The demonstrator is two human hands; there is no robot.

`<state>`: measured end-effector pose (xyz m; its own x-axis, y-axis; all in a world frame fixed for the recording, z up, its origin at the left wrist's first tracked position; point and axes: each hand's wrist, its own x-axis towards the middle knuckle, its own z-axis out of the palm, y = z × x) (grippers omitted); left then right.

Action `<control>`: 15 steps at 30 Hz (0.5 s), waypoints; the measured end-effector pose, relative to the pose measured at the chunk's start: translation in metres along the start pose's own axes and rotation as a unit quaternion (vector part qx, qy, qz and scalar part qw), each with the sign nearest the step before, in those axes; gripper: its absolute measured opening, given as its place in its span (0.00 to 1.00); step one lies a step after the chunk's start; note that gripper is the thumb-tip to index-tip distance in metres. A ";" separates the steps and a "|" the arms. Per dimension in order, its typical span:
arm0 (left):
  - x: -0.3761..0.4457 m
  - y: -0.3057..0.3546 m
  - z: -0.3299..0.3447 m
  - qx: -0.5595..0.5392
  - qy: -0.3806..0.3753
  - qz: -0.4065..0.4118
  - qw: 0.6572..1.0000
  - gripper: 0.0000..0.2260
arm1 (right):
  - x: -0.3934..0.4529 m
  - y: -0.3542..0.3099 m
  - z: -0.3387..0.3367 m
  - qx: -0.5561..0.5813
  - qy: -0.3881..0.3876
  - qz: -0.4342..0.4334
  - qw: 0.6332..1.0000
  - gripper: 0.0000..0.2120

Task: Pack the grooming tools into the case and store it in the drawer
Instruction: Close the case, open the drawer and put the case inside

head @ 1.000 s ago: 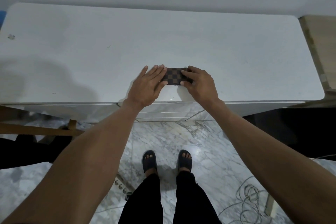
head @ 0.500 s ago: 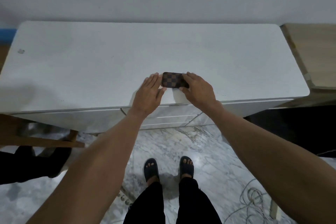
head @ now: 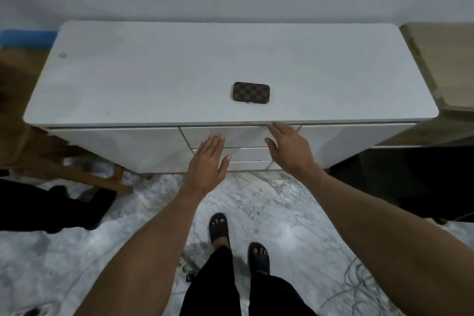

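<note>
A small brown checkered case (head: 251, 92) lies closed and flat on the white cabinet top (head: 154, 79), near its front edge. No grooming tools show outside it. My left hand (head: 209, 161) hovers flat and empty in front of the stacked drawer fronts (head: 246, 137), fingers together and pointing up. My right hand (head: 289, 147) is also empty, with its fingertips at the top edge of the upper drawer, just under the cabinet's lip. All the drawers look closed.
A wooden surface (head: 446, 59) adjoins the cabinet on the right. Wooden furniture legs (head: 84, 177) and dark fabric (head: 51, 208) sit on the marble floor at left. Loose cables (head: 359, 287) lie at lower right. My sandalled feet (head: 238, 241) stand below.
Both hands let go of the case and dropped from the cabinet top to the drawer fronts. The view has pulled back, and the case stays on top.
</note>
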<state>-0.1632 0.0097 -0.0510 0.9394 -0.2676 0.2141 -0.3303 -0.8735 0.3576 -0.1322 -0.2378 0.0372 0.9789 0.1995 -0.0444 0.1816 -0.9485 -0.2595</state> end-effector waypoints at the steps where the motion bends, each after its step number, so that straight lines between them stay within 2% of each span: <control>1: -0.003 0.000 0.001 0.000 -0.028 -0.027 0.999 0.31 | -0.006 0.002 0.004 -0.002 -0.003 -0.004 1.000 0.22; 3: -0.003 -0.002 0.002 0.005 -0.081 -0.066 0.995 0.36 | -0.012 0.006 0.014 -0.005 -0.025 -0.001 1.000 0.24; 5: 0.003 -0.002 0.004 0.015 -0.102 -0.073 0.992 0.39 | -0.013 0.012 0.025 -0.018 -0.049 0.001 0.999 0.28; 9: 0.022 -0.002 0.005 0.019 -0.109 -0.090 0.990 0.40 | -0.004 0.019 0.037 -0.039 -0.074 0.018 0.996 0.34; 15: 0.028 -0.007 0.005 0.023 -0.100 -0.102 0.989 0.35 | 0.010 0.027 0.047 -0.046 -0.099 0.031 0.994 0.37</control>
<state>-0.1336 0.0064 -0.0519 0.9872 -0.1536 -0.0436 -0.1308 -0.9344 0.3313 -0.1216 -0.2501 -0.0153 0.9523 0.1766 -0.2489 0.1392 -0.9771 -0.1608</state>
